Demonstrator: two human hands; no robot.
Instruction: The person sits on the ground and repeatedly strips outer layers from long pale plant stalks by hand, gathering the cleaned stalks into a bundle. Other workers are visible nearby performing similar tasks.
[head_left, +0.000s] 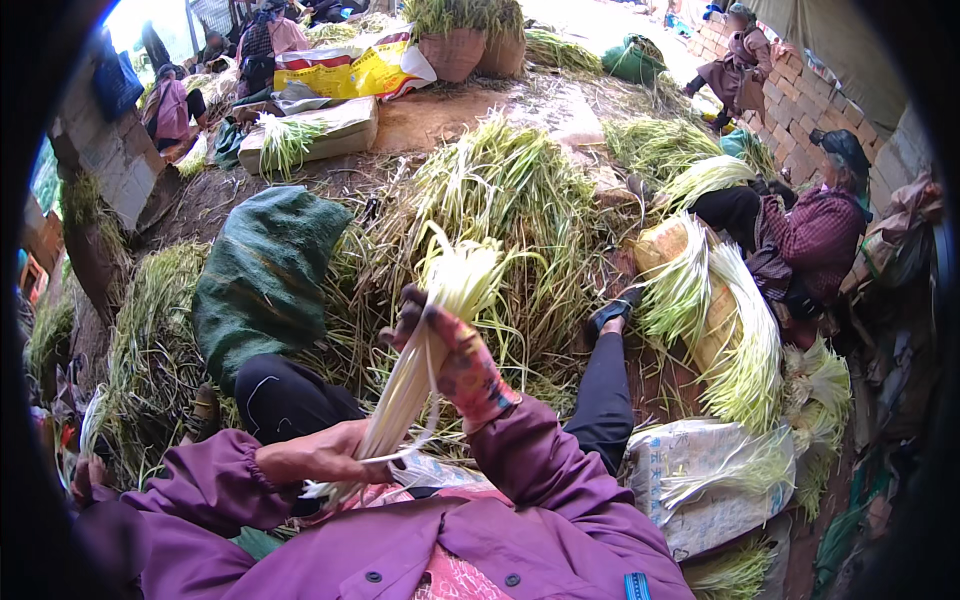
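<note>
A bundle of pale, long-stemmed leafy vegetable (405, 382), possibly blanched garlic chives, slants across my lap. Its white stem ends point down to the left and its yellow-green leaves point up. My left hand (322, 457), bare, grips the bundle near the white ends. Around the upper part is my right hand (457, 352) in a patterned fabric glove with dark, uncovered fingertips. One loose stalk hangs in a curve beside the bundle. In front of my legs rises a large heap of green and straw-coloured stalks (502, 195).
A green woven sack (270, 277) lies by my left knee. Cleaned bundles (750, 330) rest on a yellow sack (675, 255) at right, others on a white printed sack (705, 480). A person (810, 225) sits at right; more people sit farther back. Another heap (150, 360) stands at left.
</note>
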